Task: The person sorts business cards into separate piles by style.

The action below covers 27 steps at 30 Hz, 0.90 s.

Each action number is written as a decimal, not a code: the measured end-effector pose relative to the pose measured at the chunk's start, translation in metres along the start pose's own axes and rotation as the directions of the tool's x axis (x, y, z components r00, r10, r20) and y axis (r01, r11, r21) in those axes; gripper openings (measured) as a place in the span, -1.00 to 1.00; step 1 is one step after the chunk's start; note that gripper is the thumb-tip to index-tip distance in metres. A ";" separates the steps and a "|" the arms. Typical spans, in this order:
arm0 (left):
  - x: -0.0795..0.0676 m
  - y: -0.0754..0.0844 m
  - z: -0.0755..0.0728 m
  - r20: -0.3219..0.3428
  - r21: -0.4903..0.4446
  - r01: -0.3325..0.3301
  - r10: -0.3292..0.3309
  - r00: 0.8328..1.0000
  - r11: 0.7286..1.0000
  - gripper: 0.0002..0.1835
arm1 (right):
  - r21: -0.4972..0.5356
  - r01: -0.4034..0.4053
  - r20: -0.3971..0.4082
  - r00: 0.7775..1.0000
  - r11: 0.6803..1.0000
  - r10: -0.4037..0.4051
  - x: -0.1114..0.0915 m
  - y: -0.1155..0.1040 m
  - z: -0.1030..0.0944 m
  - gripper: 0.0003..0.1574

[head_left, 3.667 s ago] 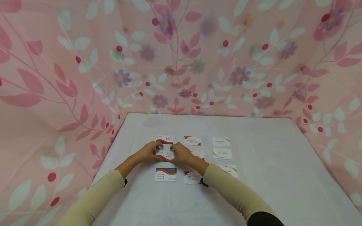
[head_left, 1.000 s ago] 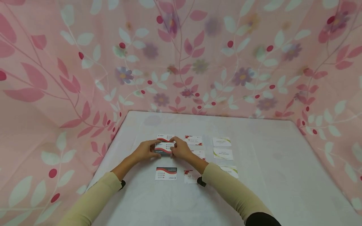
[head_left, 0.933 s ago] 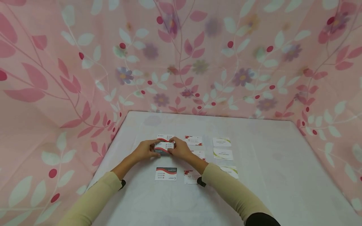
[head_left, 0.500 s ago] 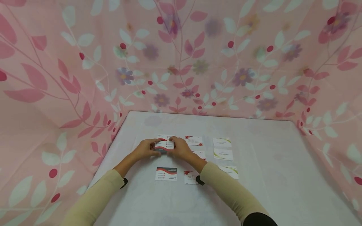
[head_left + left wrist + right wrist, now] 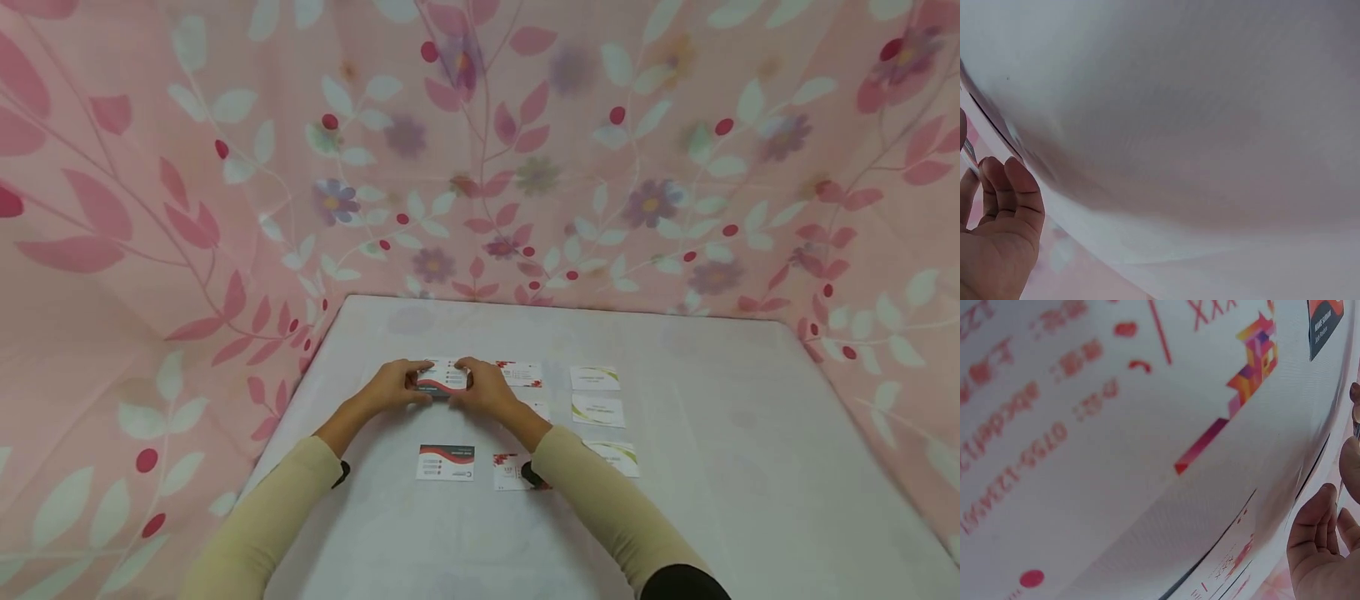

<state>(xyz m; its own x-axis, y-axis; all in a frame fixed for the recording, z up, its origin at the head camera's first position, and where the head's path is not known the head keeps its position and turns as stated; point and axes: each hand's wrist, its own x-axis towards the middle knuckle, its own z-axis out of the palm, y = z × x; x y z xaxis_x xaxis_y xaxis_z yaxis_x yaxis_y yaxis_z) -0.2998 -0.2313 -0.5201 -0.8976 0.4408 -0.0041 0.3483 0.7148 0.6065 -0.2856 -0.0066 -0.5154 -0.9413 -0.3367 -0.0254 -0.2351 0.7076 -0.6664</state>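
Note:
In the head view my left hand (image 5: 392, 387) and right hand (image 5: 489, 392) pinch a business card (image 5: 444, 385), white with a red wave and dark grey band, by its left and right ends. It overlaps the back card of the left column, which is mostly hidden, so I cannot tell whether both are gripped. Nearer me lies a matching card (image 5: 446, 470), its dark band at the far edge. The left wrist view shows my left hand (image 5: 1007, 231) with bent fingers by a thin card edge. At the right wrist view's edge, my right hand (image 5: 1322, 550) shows bent fingers.
To the right run a column of white cards with red corner patterns, including the back one (image 5: 523, 375), and a column with green curves, including the middle one (image 5: 597, 410). My right forearm passes over the front cards. A white cloth (image 5: 720, 467) covers the table.
The middle red-and-grey card has been lifted off its place and carried away from me by both hands, onto the back card. The front card has stayed put.

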 end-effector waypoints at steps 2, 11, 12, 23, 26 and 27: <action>0.002 -0.002 -0.001 0.000 0.008 -0.002 0.002 1.000 1.000 -0.30 | 0.008 -0.003 0.007 1.000 1.000 0.003 0.002 0.000 0.000 -0.17; 0.017 -0.001 -0.007 0.014 0.061 0.034 -0.035 0.999 0.998 -0.29 | -0.030 -0.036 -0.040 0.999 0.999 0.035 0.017 0.000 0.003 -0.26; 0.018 -0.001 -0.008 0.015 0.065 0.048 -0.050 0.999 0.997 -0.28 | -0.026 -0.042 -0.044 0.998 0.999 0.041 0.018 -0.001 0.004 -0.26; 0.034 -0.006 -0.012 0.053 0.070 0.105 -0.109 0.993 0.992 -0.29 | -0.082 -0.051 -0.060 0.997 0.995 0.046 0.031 -0.002 0.006 -0.26; 0.040 -0.006 -0.012 0.050 0.068 0.123 -0.127 0.991 0.990 -0.29 | -0.095 -0.052 -0.059 0.997 0.994 0.047 0.037 0.000 0.005 -0.26; 0.043 -0.006 -0.013 0.049 0.071 0.125 -0.128 0.991 0.990 -0.30 | -0.099 -0.055 -0.059 0.997 0.994 0.049 0.039 0.001 0.004 -0.26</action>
<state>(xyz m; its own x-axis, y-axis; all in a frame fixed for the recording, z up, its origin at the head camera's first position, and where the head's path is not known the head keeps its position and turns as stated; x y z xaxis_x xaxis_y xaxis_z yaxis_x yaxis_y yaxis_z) -0.3436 -0.2239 -0.5140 -0.9205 0.3715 -0.1209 0.2518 0.8007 0.5435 -0.3214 -0.0218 -0.5200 -0.9644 -0.2640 -0.0138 -0.2060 0.7832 -0.5867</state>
